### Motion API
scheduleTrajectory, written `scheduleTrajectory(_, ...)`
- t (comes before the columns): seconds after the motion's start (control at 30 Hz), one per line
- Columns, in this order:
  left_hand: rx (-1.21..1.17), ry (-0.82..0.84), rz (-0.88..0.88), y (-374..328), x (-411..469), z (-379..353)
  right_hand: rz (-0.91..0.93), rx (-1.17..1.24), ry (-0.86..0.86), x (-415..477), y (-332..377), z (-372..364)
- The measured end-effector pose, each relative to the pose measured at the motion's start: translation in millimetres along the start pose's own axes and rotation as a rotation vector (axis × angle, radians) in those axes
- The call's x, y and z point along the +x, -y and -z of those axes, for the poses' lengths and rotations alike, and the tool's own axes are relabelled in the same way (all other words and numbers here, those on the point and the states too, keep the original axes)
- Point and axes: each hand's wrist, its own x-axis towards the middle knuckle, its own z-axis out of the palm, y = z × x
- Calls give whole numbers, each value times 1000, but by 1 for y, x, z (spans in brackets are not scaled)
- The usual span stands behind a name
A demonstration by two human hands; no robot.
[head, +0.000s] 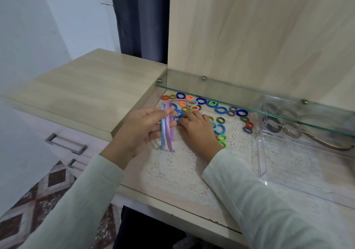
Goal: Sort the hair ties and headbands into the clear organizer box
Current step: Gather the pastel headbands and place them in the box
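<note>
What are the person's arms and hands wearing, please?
Both arms wear long, pale grey-green sleeves: the left sleeve and right sleeve end at the wrists with plain cuffs. The left hand and right hand are bare; no rings, watch or gloves show.

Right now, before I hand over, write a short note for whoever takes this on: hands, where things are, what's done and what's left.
Left hand: its fingers grip the light blue headband and the lilac headband.
Right hand: down among the loose ties on the lace mat; I cannot tell whether it grips one.
Coloured hair ties: scattered on the mat, left of the clear organizer box.
Done: dark and tan ties and a brownish headband lie in the back of the box.
Left: both held headbands and all the coloured hair ties.
</note>
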Motion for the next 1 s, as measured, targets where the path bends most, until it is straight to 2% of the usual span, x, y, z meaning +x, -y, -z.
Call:
scheduleTrajectory(0.13, -16, -3, 1, -1, -3, 0, 3, 38, -60, -5, -3, -1)
scheduleTrajectory(0.43, -15, 9, 7, 3, -3, -7, -77, 389, -59, -31, -23, 7)
scheduleTrajectory(0.67, -4, 25, -2, 3, -1, -6, -213, 600, -212, -36, -32, 27)
scheduleTrajectory(0.83, -21, 32, -1, 3, 0, -9, -337, 834, -206, -40, -27, 43)
scheduleTrajectory(1.0, -24, 36, -7, 3, 3, -11, -332, 973, -192, -47, -18, 51)
